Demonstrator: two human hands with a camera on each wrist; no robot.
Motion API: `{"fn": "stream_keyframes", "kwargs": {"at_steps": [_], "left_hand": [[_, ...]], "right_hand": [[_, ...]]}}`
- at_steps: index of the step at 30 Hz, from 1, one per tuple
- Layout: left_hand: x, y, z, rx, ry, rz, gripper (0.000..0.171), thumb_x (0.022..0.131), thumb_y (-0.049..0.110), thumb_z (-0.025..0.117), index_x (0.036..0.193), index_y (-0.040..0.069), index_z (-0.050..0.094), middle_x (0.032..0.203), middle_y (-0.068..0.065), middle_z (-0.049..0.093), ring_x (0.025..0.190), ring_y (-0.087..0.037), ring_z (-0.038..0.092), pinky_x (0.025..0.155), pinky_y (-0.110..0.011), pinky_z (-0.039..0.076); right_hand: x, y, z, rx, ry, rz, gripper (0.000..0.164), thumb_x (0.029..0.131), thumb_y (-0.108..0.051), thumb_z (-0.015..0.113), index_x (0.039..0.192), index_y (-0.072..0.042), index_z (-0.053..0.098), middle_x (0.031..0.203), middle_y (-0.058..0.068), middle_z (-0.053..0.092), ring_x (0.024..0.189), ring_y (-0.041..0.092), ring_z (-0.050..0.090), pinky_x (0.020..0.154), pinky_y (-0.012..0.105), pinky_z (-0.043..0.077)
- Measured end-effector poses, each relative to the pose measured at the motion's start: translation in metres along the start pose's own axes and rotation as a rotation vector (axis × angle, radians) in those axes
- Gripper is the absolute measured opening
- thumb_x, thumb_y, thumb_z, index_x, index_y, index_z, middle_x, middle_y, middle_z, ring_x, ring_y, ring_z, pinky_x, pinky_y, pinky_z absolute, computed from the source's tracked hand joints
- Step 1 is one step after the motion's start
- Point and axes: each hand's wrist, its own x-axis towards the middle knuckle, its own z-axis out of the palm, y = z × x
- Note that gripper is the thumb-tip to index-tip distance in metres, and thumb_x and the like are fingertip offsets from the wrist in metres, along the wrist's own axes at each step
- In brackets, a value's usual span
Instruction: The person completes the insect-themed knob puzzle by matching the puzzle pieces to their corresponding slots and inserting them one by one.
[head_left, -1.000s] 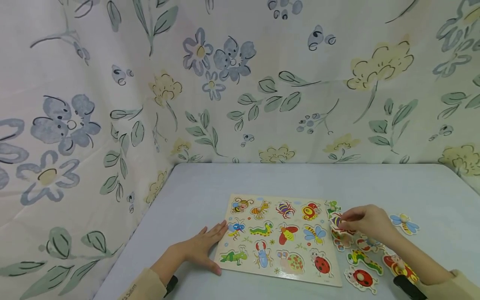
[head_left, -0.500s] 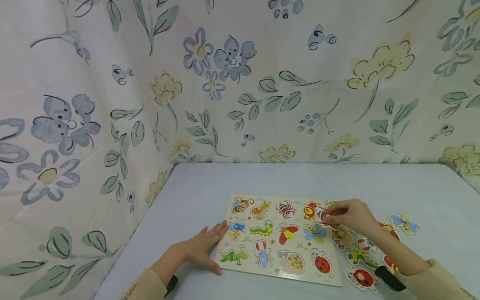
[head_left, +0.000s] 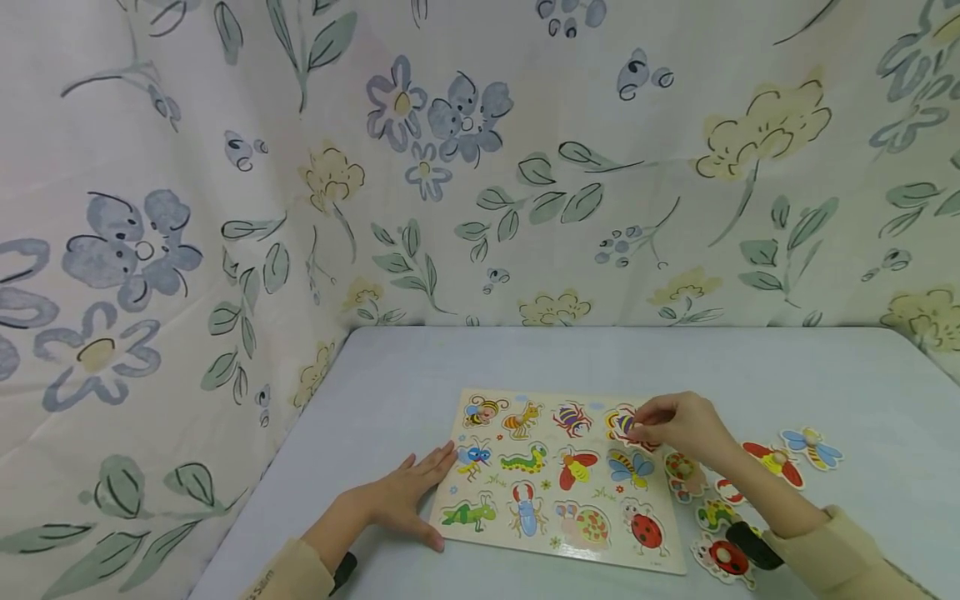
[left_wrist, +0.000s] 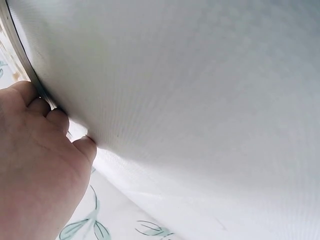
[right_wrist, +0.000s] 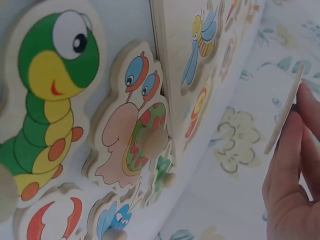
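Note:
My right hand [head_left: 686, 425] pinches a wooden puzzle piece [head_left: 624, 427] with a purple and yellow striped bug on it. The piece overlaps the upper right picture of the wooden insect puzzle board [head_left: 645, 562]. In the right wrist view this thin piece [right_wrist: 285, 115] shows edge-on between thumb and fingers. Fingers spread, my left hand [head_left: 405, 496] rests at the board's left edge; the left wrist view has its fingertips along that edge [left_wrist: 20, 55]. Rows of insect pictures cover the board, among them a spider [head_left: 572, 419] and a ladybug [head_left: 643, 529].
Right of the board lie several loose knobbed pieces: a snail [head_left: 684, 475], a caterpillar [right_wrist: 57, 90], a ladybug [head_left: 723, 558], a red-winged bug [head_left: 776, 465] and a blue-winged one [head_left: 810, 448]. My right forearm hides some. A flowered curtain [head_left: 540, 167] hangs behind the table.
My right hand has carried the striped bug piece leftward from the loose pieces to over the board's upper right. The red-winged piece has come into view. My left hand stays put.

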Motion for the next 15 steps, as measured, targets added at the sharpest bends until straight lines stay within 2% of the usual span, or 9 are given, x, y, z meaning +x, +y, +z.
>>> {"fn": "stream_keyframes", "kwargs": {"at_steps": [15], "left_hand": [[0.000,0.000,0.000,-0.006,-0.002,0.002,0.119,0.069,0.052,0.082,0.156,0.007,0.014,0.163,-0.007,0.004,0.148,-0.028,0.010,0.118,-0.055,0.007]], "right_hand": [[0.015,-0.006,0.011,0.030,0.016,-0.039,0.017,0.078,-0.015,0.082,0.081,-0.002,0.071,0.068,-0.001,0.066,0.061,0.015,0.058,0.051,0.026,0.047]]}}
